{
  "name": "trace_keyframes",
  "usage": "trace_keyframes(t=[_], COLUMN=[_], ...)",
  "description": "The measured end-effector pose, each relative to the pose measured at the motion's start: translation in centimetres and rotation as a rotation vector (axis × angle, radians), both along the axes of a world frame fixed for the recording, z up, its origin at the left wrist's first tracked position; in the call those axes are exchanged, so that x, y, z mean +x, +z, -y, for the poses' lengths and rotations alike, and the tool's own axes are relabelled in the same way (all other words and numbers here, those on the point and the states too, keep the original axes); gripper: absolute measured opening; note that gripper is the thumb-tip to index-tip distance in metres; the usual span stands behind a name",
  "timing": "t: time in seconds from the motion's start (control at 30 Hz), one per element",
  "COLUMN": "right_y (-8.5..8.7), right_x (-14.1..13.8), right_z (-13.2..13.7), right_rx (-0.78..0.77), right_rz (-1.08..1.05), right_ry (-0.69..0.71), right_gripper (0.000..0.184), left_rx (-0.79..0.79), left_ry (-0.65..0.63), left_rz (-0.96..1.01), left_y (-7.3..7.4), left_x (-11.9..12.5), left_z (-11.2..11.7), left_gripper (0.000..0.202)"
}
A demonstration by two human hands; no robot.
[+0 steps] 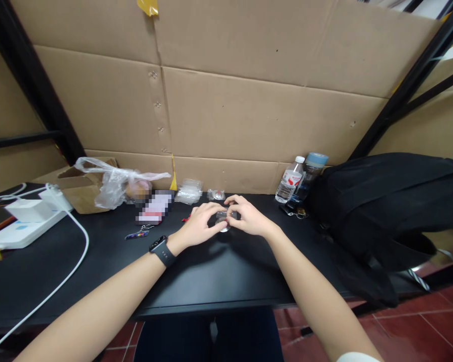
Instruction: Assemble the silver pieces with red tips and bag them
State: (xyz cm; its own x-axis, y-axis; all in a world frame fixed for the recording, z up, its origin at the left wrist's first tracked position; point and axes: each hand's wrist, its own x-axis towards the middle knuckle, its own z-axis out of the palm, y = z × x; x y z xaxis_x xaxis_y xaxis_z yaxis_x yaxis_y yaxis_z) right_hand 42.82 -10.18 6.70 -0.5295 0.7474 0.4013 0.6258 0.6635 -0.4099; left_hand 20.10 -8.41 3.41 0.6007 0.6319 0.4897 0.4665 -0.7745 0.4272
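My left hand (200, 223) and my right hand (247, 216) meet over the middle of the black table (98, 261). Both pinch a small clear plastic packet (223, 217) held between their fingertips, just above the tabletop. What is inside the packet is too small to make out. A black smartwatch (162, 250) sits on my left wrist. Something small and red (186, 218) peeks out by my left fingers.
Behind the hands lie small clear bags (189, 191) and another little packet (216, 194). A keychain (138, 233), a plastic bag (115, 186) and a cardboard box (79, 188) are to the left. White power strip (22, 226) with cable far left. Two bottles (291, 180) and a black backpack (385, 206) right.
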Motion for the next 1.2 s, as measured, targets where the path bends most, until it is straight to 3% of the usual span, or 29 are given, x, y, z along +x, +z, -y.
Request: trace_keyframes(t=[0.23,0.47,0.63,0.77,0.87,1.07,1.2], right_y=[1.4,1.2,0.5,0.0,0.4,1.1,-0.2], right_x=[0.7,1.9,1.8,1.6,2.4,6.2,7.7], right_z=[0.6,0.6,0.1,-0.3,-0.4,-1.3,-2.6], right_rx=[-0.149,-0.383,-0.529,-0.492,-0.459,-0.153,-0.189], right_rz=[0.102,0.256,0.297,0.327,0.307,0.24,0.274], right_ry=[0.042,-0.018,0.052,0.084,0.072,-0.296,-0.382], right_gripper=[0.007,0.004,0.032,0.013,0.013,0.024,0.039], left_rx=[0.0,0.123,0.179,0.202,0.209,0.212,0.134], left_ry=[-0.022,-0.02,-0.023,-0.034,-0.021,0.112,0.176], left_rz=[-0.166,-0.301,-0.361,-0.38,-0.351,-0.302,-0.33], left_y=[-1.4,-2.9,-2.8,-2.4,-1.9,-0.2,0.5], left_x=[0.2,0.1,0.2,0.3,0.3,-1.7,-4.6], left_z=[-0.3,-1.8,-1.8,-1.3,-0.9,-2.0,-4.0], left_gripper=[0.036,0.041,0.033,0.031,0.031,0.029,0.037])
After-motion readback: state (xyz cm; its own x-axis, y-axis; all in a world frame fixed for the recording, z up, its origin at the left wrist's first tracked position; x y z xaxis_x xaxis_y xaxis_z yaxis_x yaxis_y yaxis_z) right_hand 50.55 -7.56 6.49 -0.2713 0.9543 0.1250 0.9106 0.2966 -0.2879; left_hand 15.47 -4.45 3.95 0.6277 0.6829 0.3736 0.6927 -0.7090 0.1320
